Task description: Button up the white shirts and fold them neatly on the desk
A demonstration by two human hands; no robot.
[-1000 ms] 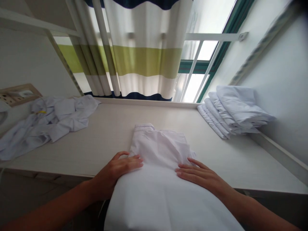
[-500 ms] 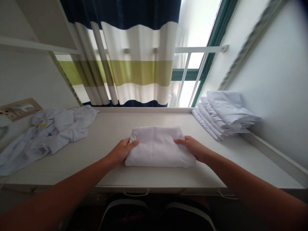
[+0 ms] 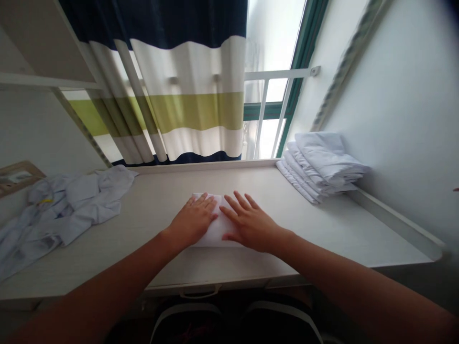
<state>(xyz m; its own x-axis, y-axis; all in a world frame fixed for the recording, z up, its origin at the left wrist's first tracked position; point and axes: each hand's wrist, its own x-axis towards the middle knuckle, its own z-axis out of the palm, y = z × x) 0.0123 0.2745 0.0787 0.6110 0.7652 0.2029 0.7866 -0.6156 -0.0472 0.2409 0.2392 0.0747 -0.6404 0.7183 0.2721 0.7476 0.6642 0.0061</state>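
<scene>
A folded white cloth point(image 3: 218, 231), possibly a garment, lies flat on the white desk point(image 3: 143, 224) in front of me. My left hand point(image 3: 193, 217) rests palm down on its left part, fingers stretched out. On the right part, my right hand point(image 3: 247, 220) lies flat with its fingers spread. Much of the cloth is hidden under both hands; a strip between them and its front edge show.
At the back right stands a stack of folded white cloths point(image 3: 322, 162) against the wall. Crumpled white cloth point(image 3: 82, 196) lies at the left, near a wooden-framed panel point(image 3: 21, 177). A striped curtain point(image 3: 193, 110) hangs behind the desk. Drawer handles point(image 3: 199, 292) line the front edge.
Both hands have let go of the cloth's side edges and moved inward onto its top, fingers now stretched out. The view has shifted slightly to the right.
</scene>
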